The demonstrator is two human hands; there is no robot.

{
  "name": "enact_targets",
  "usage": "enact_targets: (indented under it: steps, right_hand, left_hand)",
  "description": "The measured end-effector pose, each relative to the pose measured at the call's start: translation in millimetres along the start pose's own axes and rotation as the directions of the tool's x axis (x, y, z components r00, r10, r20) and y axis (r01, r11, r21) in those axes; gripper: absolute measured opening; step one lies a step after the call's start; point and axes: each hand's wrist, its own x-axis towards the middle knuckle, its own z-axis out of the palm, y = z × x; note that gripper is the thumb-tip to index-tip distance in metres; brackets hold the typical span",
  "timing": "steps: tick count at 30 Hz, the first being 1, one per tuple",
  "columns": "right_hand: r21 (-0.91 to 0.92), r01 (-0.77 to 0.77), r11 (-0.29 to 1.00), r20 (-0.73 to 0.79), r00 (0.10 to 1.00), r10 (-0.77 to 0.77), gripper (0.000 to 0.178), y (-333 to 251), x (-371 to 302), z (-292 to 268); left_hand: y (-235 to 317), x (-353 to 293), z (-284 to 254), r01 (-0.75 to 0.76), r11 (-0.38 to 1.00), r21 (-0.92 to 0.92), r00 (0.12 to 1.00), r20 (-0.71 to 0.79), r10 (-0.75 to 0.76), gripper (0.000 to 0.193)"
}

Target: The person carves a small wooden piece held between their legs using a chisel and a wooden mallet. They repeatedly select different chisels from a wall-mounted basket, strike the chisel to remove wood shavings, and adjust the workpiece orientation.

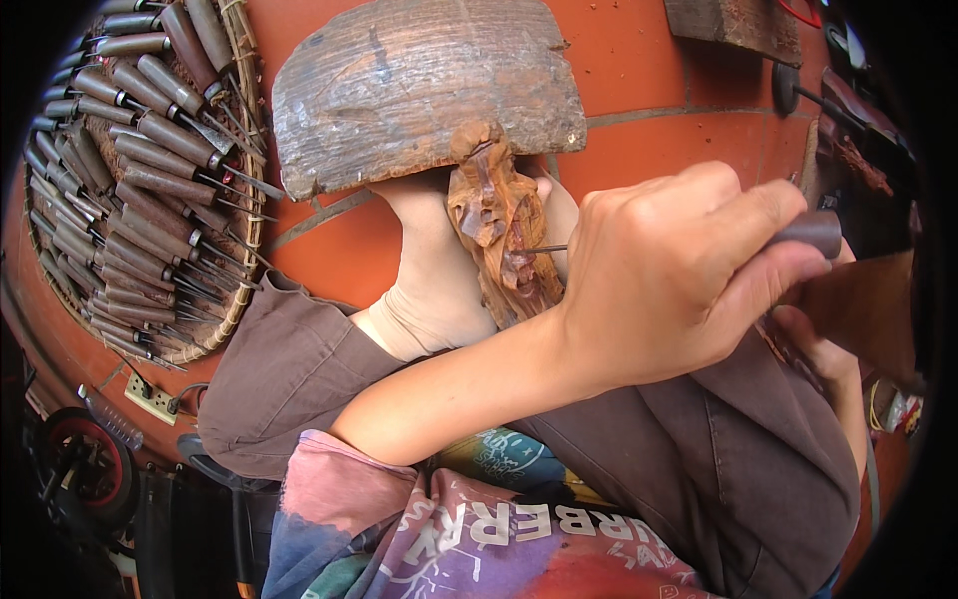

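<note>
Floor: orange tile [639, 55]. Upper left: round woven basket [239, 302] of wood-handled tools [165, 183]. Upper centre: worn wooden board [429, 90]. Centre: one carved wood piece [489, 215], between my feet [429, 290], top against the board's lower edge; probably stiff and solid, its thin ridges liable to chip, best steadied by the thicker body. Right of centre: my left hand [664, 270], fingers clamped round a thin chisel [816, 232], shaft reaching the carving; likely light, best held by its handle. Right edge: my right hand [826, 357], partly hidden beside a brown flat-faced object [868, 304]; whether its fingers are closed, I cannot tell.
</note>
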Motion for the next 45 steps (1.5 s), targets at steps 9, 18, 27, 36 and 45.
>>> enact_targets:
  steps: [9, 18, 27, 36, 45]
  right_hand:
    - [-0.136, -0.183, 0.974, 0.080, 0.978, 0.195, 0.052, -30, 17, -32]
    - [-0.171, -0.207, 0.963, -0.009, 0.978, 0.208, 0.046, -23, 11, -27]
    - [-0.191, -0.223, 0.956, 0.206, 0.943, 0.261, 0.055, -8, 20, -19]
    - [-0.110, -0.285, 0.952, 0.207, 0.930, 0.303, 0.041, -22, 10, -20]
    - [-0.045, -0.257, 0.965, 0.094, 0.961, 0.260, 0.027, -7, 22, -4]
  left_hand:
    - [-6, 16, 1, -0.030, 0.998, 0.059, 0.964, -0.262, 0.044, 0.025]
    - [39, 16, -19, -0.145, 0.941, 0.306, 0.977, -0.105, 0.185, 0.029]
    - [60, -21, -18, 0.012, 0.999, -0.034, 0.919, 0.394, 0.003, 0.040]
    - [25, 3, -5, -0.015, 0.997, -0.069, 0.976, 0.217, 0.030, 0.035]
    - [1, 11, 3, -0.020, 0.999, 0.032, 0.998, -0.054, 0.022, 0.035]
